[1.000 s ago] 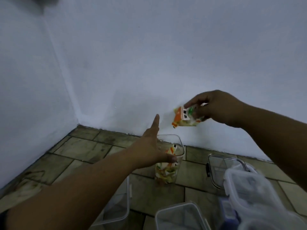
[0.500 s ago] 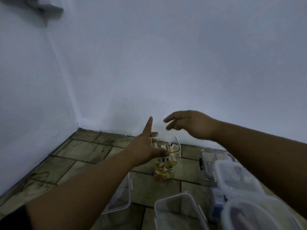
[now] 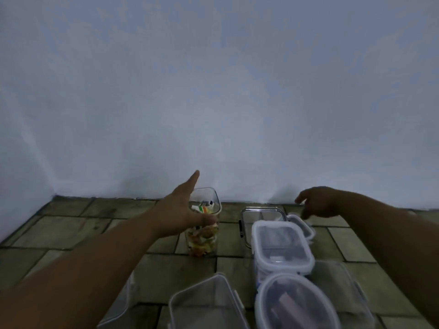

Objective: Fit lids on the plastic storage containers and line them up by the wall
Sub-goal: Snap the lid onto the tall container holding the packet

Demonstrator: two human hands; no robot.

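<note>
A tall clear container (image 3: 204, 236) holding colourful sachets stands lidless on the tiled floor near the wall. My left hand (image 3: 180, 210) holds it near the rim, with the thumb across its front and the index finger stretched out behind. My right hand (image 3: 317, 202) hovers empty, fingers loosely bent, just above a small lidded tub (image 3: 302, 224) by the wall. A flat clear lid with dark clips (image 3: 261, 213) lies between the tall container and that tub.
A square lidded container (image 3: 282, 248) and a round lidded one (image 3: 294, 305) sit in front of the flat lid. An open clear box (image 3: 204, 302) is at the bottom centre, another clear box (image 3: 118, 305) under my left forearm, and a clear piece (image 3: 339, 281) to the right.
My right hand let the sachet go into the tall container, then swung right and down to the small tub by the wall. My left hand stayed on the tall container.
</note>
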